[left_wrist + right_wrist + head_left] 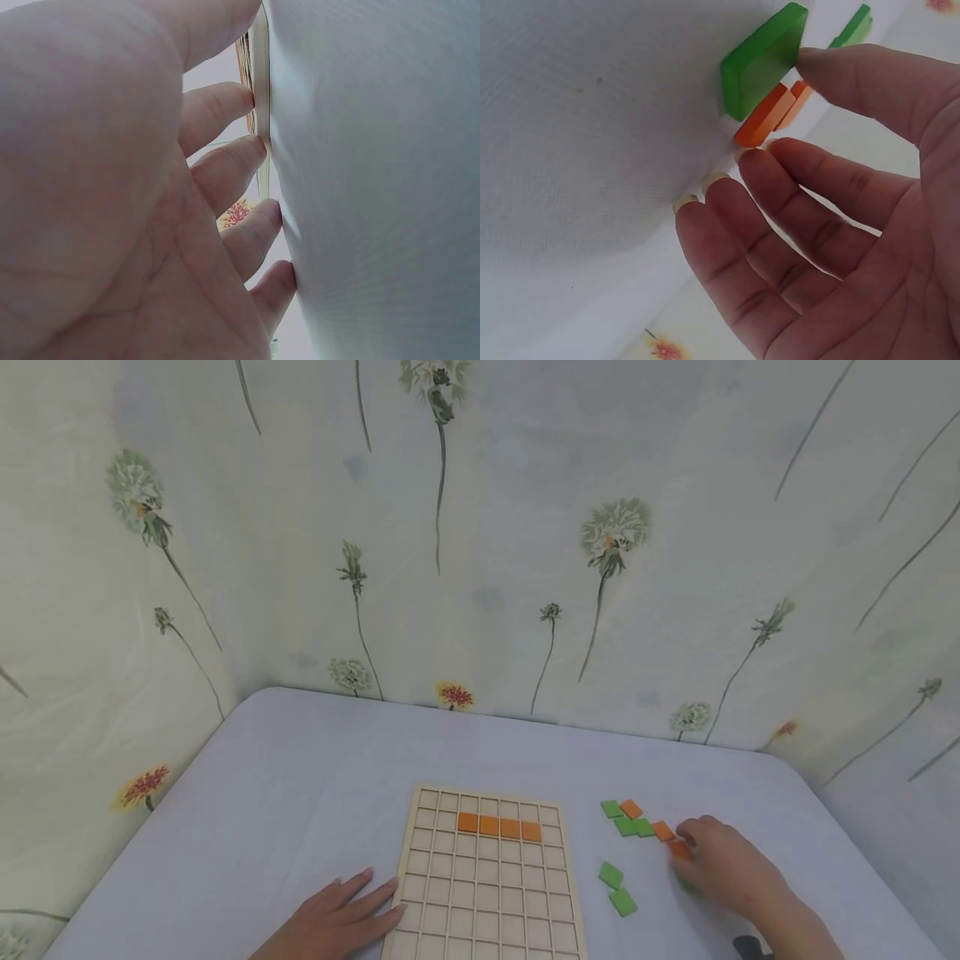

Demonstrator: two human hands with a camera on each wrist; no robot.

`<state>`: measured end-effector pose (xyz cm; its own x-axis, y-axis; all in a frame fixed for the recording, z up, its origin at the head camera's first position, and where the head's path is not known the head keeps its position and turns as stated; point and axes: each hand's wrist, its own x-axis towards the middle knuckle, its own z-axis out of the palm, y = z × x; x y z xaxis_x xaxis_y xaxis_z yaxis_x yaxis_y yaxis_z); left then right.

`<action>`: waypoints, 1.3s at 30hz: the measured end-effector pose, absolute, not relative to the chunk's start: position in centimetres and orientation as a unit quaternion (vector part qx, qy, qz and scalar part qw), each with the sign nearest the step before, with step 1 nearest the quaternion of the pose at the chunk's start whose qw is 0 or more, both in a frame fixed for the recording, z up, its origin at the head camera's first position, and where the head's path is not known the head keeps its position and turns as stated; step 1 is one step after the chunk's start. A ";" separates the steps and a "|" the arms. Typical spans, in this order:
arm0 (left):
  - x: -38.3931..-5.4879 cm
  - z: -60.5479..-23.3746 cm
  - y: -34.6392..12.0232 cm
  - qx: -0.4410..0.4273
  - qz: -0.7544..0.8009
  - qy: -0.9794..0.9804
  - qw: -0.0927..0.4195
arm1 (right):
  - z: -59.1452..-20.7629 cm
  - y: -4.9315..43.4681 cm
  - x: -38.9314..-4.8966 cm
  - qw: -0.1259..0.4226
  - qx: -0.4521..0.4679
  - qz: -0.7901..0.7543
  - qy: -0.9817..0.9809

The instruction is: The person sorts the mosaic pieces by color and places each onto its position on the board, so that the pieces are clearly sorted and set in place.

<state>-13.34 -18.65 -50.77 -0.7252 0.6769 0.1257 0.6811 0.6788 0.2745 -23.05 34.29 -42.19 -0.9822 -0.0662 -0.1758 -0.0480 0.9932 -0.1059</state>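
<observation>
A pale wooden grid board [464,893] lies on the table, with a row of orange square tiles [488,826] set in its second row from the far end. My left hand [335,917] rests beside the board's left side, fingers spread; in the left wrist view its fingertips meet the board's edge [261,82]. Over at the right, my right hand [731,868] reaches down to an orange tile [679,850], fingertips right at it. The right wrist view shows thumb and fingers apart around that orange tile [765,116], with a green tile [769,64] close to the thumb.
Between board and right hand lie loose green tiles [622,902] and, farther back, a cluster of green and orange tiles [630,809]. A dark object [747,947] shows beneath the right forearm. Flower-printed cloth [487,568] hangs behind the white-covered table [330,760].
</observation>
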 end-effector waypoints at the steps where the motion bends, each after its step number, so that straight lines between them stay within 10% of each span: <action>1: -13.3 -50.7 -18.7 -0.370 -0.155 -0.916 0.006 | -42.1 34.3 -23.1 0.094 -0.024 -0.053 0.994; 39: -13.4 -50.3 -18.7 -0.379 -0.137 -0.915 0.011 | -41.3 33.1 -21.6 0.124 0.084 -0.110 0.982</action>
<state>-13.39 -18.71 -50.34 -0.7132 0.6901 0.1232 0.6960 0.6761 0.2419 -21.63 33.12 -41.26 -0.9549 0.1386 -0.2625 0.1933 0.9614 -0.1957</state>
